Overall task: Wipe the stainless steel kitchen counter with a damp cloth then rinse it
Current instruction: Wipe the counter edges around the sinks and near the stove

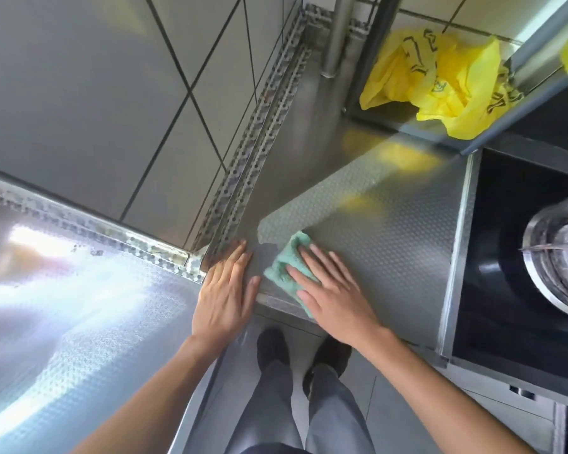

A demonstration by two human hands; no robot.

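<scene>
A green cloth (284, 263) lies on the embossed stainless steel counter (391, 231) near its front left corner. My right hand (335, 290) presses flat on the cloth with straight fingers, covering its right half. My left hand (225, 290) rests flat on the counter just left of the cloth, fingers straight, holding nothing. A wet-looking darker patch of counter lies around the cloth, edged by lighter surface beyond it.
A yellow plastic bag (440, 83) sits on a shelf at the back right. A black cooktop (512, 257) with a steel pot (561, 257) borders the counter on the right. Tiled wall (112, 93) and a shiny counter section (63, 290) lie left. My legs stand below the counter edge.
</scene>
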